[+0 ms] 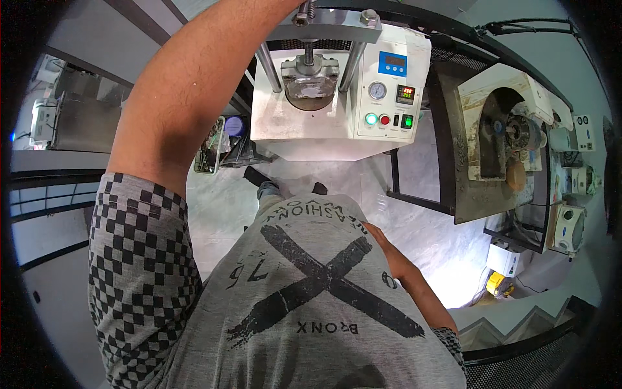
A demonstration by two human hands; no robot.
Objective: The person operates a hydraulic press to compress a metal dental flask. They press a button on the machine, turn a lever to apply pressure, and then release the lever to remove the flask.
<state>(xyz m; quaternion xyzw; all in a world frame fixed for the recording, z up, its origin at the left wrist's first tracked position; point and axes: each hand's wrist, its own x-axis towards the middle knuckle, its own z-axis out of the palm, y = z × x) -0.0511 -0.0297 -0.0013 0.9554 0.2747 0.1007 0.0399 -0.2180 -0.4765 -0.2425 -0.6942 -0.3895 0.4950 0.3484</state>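
My left forearm (188, 84) rises past the top edge above a white benchtop press (301, 123); my left hand is out of the picture. The press has steel columns, a top plate (334, 26), a threaded rod with a metal block (308, 81), and a control panel (385, 91) with a gauge, small displays and lit buttons. My right hand (382, 246) is low at my right side, against my grey shirt; its fingers are mostly hidden by my body, so I cannot tell their state.
A dirty white machine (479, 149) stands on a dark bench at right, with smaller white machines beyond. A stair railing (531, 343) is at lower right. A container of tools (206, 155) and a purple-lidded tub (234, 126) sit left of the press. Another bench (81, 123) is far left.
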